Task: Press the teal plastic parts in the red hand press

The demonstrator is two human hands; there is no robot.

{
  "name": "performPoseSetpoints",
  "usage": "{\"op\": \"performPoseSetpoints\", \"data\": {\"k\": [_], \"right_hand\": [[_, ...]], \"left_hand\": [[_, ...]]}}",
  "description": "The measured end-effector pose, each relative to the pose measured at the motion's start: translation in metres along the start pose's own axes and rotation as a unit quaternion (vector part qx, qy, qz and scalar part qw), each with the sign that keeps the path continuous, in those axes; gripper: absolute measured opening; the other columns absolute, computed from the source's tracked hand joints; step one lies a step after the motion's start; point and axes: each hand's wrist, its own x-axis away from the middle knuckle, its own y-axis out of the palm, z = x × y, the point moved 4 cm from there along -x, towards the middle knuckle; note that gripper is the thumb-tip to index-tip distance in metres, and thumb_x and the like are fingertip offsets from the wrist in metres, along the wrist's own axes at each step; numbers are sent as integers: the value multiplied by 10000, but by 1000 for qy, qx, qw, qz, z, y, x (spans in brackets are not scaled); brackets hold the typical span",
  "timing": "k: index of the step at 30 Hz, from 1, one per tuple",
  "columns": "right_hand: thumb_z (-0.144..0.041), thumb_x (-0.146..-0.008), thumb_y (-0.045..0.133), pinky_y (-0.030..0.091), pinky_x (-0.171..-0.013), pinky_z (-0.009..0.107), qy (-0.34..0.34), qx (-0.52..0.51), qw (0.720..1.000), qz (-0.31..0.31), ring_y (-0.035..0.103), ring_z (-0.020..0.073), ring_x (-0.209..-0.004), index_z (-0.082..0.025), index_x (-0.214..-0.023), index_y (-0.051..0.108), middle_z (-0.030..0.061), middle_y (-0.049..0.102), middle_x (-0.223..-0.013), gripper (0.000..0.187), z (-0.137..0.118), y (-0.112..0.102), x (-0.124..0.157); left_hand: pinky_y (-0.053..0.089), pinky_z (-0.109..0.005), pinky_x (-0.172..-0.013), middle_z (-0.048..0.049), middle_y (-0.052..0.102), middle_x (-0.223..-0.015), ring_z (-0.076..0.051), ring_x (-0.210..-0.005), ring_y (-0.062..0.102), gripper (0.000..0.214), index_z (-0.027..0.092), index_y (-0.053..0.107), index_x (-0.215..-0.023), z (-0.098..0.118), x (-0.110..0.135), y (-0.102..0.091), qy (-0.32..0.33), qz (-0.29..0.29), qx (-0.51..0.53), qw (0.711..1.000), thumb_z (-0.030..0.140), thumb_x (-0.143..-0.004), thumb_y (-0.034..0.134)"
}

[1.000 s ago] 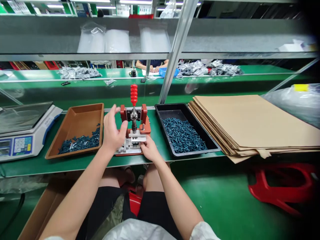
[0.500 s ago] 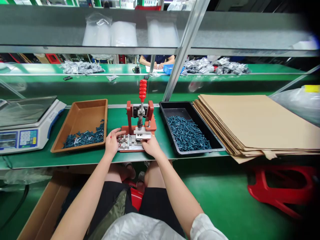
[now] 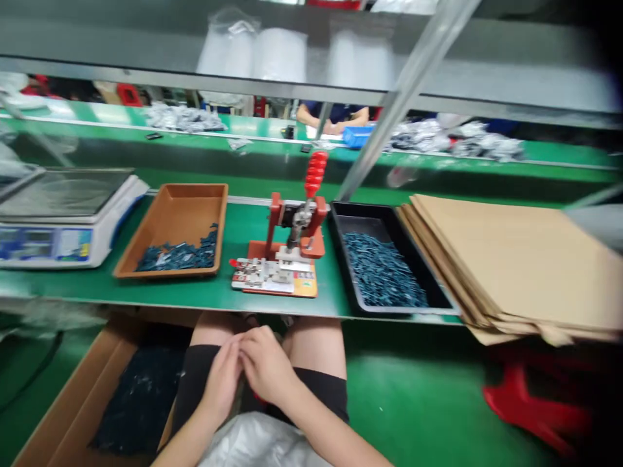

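My left hand (image 3: 221,383) and right hand (image 3: 267,366) meet low in the middle of the frame, above my lap, with the fingers (image 3: 253,344) curled together; I cannot tell whether they pinch anything small. Well above them, at centre on the green bench (image 3: 238,233), stands the red-handled toggle press (image 3: 287,256), untouched, between the brown tray (image 3: 168,211) and the black tray (image 3: 360,226).

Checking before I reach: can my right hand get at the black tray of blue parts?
Probably yes: your right hand is over your lap, and nothing stands between it and the black tray.
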Motion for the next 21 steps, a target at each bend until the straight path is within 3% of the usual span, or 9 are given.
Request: {"op": "performPoseSetpoints", "data": {"k": [2,3,5,7,10,12,16,19,21], "right_hand": [[-168,-889,580,558,-875,364,-6,-3,999,-46,603,240,-1023,-288,-1163,674,63,651,-1116,313,-4,-3,-2],[-188,-891,589,556,-895,351,-8,0,999,-35,612,231,-1047,-290,-1209,660,61,650,-1148,341,-1,-18,-5],[-211,-911,562,547,-921,349,-6,32,998,46,631,221,-1054,-292,-1216,662,61,664,-1141,331,10,-75,-9],[-201,-920,505,540,-902,386,17,99,977,188,650,235,-986,-283,-1100,701,71,690,-1042,278,30,-152,-6],[-252,-914,517,521,-904,409,124,204,925,295,659,254,-934,-225,-1003,710,103,703,-995,214,84,-245,-4],[-260,-856,600,520,-871,380,211,248,922,207,670,247,-874,-190,-1025,710,108,708,-960,214,129,-271,-13],[-203,-818,651,508,-801,340,276,299,910,82,672,240,-805,-159,-1034,715,110,695,-859,230,184,-274,-18],[-148,-848,590,490,-771,324,268,295,914,74,664,222,-778,-178,-1005,707,92,702,-837,198,193,-269,-15],[-139,-851,585,482,-769,320,266,288,917,78,663,221,-788,-184,-949,701,87,707,-832,159,192,-268,-15]], "left_hand": [[622,-432,-873,-101,739,-1147,-323,-989,730,566,234,670,-1120,-6,-3,-38,-21,25,-61,998,694,-795,617],[628,-447,-851,-86,758,-1078,-319,-908,743,550,245,676,-1081,-9,-9,-63,-14,45,-106,993,704,-787,606],[627,-494,-865,-49,778,-991,-333,-877,753,493,289,661,-1037,-13,-26,-124,15,110,-187,976,700,-781,570],[593,-571,-915,-40,788,-903,-389,-922,749,451,326,651,-980,-17,-41,-183,19,162,-309,937,688,-730,553],[523,-637,-992,-100,791,-922,-474,-1074,689,472,299,679,-895,-14,-45,-231,8,144,-472,870,653,-598,579],[510,-588,-1038,-136,776,-1059,-453,-1152,662,498,262,708,-913,7,-43,-223,37,94,-495,863,621,-584,603],[567,-415,-969,-76,760,-1111,-282,-1030,718,370,273,713,-1023,99,-48,-147,160,-14,-451,878,539,-867,508],[539,-365,-960,-82,752,-1039,-252,-1009,694,351,243,696,-926,184,-76,-97,306,12,-471,827,494,-943,451],[520,-348,-977,-98,739,-1099,-246,-1038,681,367,225,689,-994,223,-117,-77,329,50,-508,795,478,-943,430]]}}
